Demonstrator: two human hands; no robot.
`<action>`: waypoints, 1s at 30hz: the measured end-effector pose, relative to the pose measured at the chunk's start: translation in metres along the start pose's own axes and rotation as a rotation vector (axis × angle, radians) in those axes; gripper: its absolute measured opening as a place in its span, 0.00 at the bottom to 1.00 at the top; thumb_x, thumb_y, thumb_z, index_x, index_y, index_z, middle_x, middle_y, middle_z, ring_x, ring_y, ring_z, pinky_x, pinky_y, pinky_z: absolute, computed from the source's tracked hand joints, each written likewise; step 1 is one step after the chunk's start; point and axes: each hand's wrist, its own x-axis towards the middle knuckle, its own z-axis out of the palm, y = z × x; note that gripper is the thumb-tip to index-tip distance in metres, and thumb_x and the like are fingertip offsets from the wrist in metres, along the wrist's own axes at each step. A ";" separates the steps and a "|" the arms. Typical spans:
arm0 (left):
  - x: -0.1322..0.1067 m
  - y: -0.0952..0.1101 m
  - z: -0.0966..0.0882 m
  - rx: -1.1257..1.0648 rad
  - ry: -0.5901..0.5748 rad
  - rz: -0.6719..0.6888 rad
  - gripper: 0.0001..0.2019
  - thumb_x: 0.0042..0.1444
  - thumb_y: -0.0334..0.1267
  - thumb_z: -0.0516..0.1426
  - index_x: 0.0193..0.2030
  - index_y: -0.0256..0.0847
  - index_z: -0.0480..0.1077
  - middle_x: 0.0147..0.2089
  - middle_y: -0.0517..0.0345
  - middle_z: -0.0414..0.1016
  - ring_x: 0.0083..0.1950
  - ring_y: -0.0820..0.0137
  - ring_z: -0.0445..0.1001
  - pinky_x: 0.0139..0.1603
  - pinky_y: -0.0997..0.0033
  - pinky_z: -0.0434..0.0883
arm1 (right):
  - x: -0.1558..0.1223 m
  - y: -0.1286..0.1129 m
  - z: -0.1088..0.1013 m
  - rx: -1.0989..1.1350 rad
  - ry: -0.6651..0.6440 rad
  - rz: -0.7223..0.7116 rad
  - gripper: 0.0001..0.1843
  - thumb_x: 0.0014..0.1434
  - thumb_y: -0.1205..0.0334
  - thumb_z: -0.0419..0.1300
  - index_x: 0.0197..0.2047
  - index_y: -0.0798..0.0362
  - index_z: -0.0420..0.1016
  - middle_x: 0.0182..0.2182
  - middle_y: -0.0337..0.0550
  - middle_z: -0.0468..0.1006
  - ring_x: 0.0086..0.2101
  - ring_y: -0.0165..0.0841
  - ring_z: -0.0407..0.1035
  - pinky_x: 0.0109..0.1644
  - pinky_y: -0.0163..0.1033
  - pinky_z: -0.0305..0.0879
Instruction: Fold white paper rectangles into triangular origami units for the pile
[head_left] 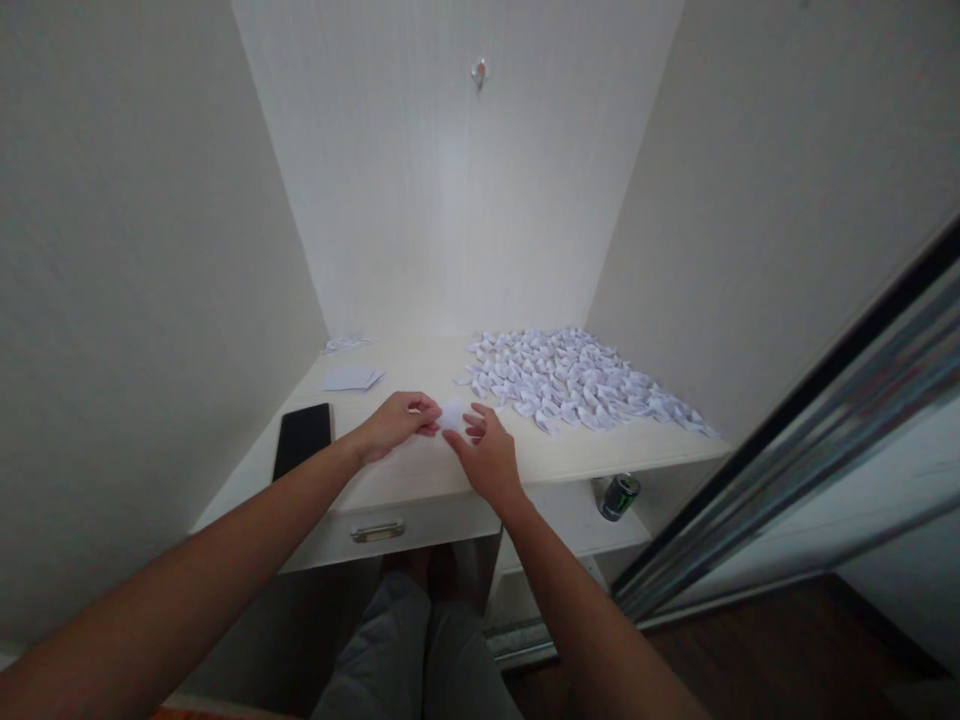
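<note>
A small white piece of paper (451, 416) is between my hands over the tabletop, its outline blurred. My left hand (396, 424) pinches the paper's left edge between thumb and fingers. On the other side, my right hand (489, 455) has its thumb at the paper's lower edge and its curved fingers spread apart beside it. Many folded white paper pieces (577, 380) lie in a wide spread at the right of the table. A short stack of flat white paper slips (351, 378) rests to the left, beyond my left hand.
A dark phone or tablet (303, 438) lies by my left forearm. More small paper pieces (346, 343) sit in the back left corner. Below the white tabletop (405, 362) are a drawer handle (377, 532) and a shelf with a dark can (619, 497). Walls enclose the table.
</note>
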 end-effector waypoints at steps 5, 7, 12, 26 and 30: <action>0.017 -0.022 0.021 -0.166 0.160 0.065 0.21 0.49 0.51 0.69 0.38 0.37 0.69 0.35 0.58 0.76 0.35 0.72 0.77 0.46 0.64 0.78 | 0.070 0.015 0.013 0.156 -0.071 -0.010 0.18 0.58 0.66 0.64 0.53 0.55 0.77 0.36 0.46 0.85 0.32 0.34 0.79 0.39 0.39 0.76; 0.026 -0.025 0.024 -0.176 0.172 0.069 0.21 0.47 0.48 0.70 0.39 0.37 0.70 0.35 0.58 0.76 0.34 0.72 0.77 0.41 0.66 0.79 | 0.089 0.022 0.015 0.146 -0.074 -0.046 0.18 0.57 0.68 0.63 0.51 0.54 0.79 0.36 0.44 0.85 0.31 0.33 0.78 0.40 0.39 0.76; 0.043 -0.028 0.021 -0.158 0.130 0.008 0.17 0.45 0.41 0.71 0.37 0.33 0.76 0.32 0.52 0.78 0.31 0.68 0.77 0.25 0.72 0.76 | 0.104 0.036 0.017 0.090 -0.071 -0.155 0.15 0.57 0.69 0.63 0.48 0.51 0.84 0.41 0.45 0.86 0.37 0.36 0.77 0.50 0.46 0.74; 0.043 -0.026 0.022 -0.334 0.147 -0.060 0.15 0.47 0.38 0.73 0.29 0.33 0.74 0.30 0.51 0.81 0.32 0.66 0.81 0.34 0.67 0.80 | 0.093 0.039 0.015 -0.058 -0.019 -0.429 0.18 0.62 0.70 0.60 0.52 0.48 0.82 0.52 0.49 0.82 0.51 0.39 0.76 0.52 0.46 0.77; 0.043 -0.026 0.021 -0.335 0.122 -0.041 0.16 0.45 0.40 0.74 0.33 0.32 0.76 0.33 0.49 0.82 0.33 0.66 0.82 0.33 0.68 0.80 | 0.092 0.038 0.016 -0.071 0.001 -0.427 0.18 0.62 0.69 0.61 0.54 0.50 0.81 0.51 0.51 0.82 0.50 0.41 0.76 0.52 0.47 0.77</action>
